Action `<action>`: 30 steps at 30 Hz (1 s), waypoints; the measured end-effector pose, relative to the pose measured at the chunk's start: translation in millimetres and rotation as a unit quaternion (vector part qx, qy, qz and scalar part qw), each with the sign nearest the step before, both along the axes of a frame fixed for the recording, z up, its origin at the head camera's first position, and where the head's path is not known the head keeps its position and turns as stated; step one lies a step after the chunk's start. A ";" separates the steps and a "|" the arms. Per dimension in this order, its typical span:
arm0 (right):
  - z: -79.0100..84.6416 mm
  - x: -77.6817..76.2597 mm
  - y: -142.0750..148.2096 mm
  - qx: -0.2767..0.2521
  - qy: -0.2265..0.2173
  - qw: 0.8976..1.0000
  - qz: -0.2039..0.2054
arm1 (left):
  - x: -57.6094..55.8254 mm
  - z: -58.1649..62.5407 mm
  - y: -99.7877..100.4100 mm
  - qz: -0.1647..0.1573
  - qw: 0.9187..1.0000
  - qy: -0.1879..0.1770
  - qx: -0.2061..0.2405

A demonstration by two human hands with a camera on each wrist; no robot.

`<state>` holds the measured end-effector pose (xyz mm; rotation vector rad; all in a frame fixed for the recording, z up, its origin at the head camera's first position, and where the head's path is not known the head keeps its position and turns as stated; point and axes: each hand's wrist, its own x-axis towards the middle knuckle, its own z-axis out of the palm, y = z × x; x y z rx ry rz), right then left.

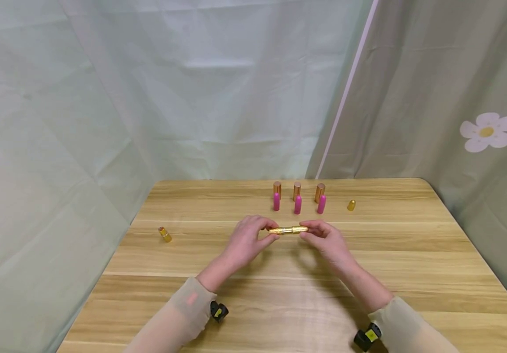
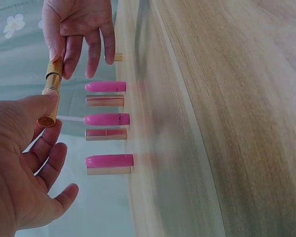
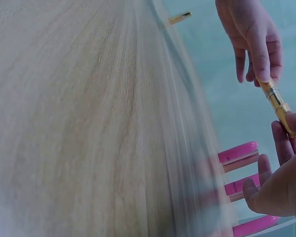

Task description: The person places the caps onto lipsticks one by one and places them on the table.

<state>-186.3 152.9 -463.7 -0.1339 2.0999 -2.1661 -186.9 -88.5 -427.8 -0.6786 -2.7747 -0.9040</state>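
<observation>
A slim gold lipstick (image 1: 286,230) is held level above the table between both hands. My left hand (image 1: 248,241) pinches its base end between thumb and fingers. The right hand (image 1: 330,245) pinches the other end, the rounded cap (image 1: 299,229). In the left wrist view a shiny band of the tube (image 2: 53,82) shows between base and cap. The right wrist view shows the same band on the lipstick (image 3: 274,97), with the left hand (image 3: 254,37) above and the right hand (image 3: 281,187) below, its other fingers spread.
Beyond the hands stand three pink lipstick-shaped tubes (image 1: 297,205), with three copper-coloured cylinders (image 1: 297,191) just behind them. A small gold rounded cap (image 1: 351,205) stands to their right. A short gold tube (image 1: 164,235) is at the table's left. Curtains surround the wooden table (image 1: 271,314).
</observation>
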 end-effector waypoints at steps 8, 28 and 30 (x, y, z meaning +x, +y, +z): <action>-0.9 2.2 -4.4 0.012 0.007 1.000 0.014 | 1.6 -0.1 3.9 -0.006 1.000 -0.003 -0.003; -1.2 5.9 -10.3 0.013 -0.005 1.000 0.018 | 3.2 -4.0 8.4 -0.005 1.000 0.002 -0.011; -0.7 7.1 -10.1 0.017 -0.002 1.000 0.019 | 3.5 -4.1 9.1 -0.005 1.000 0.002 -0.012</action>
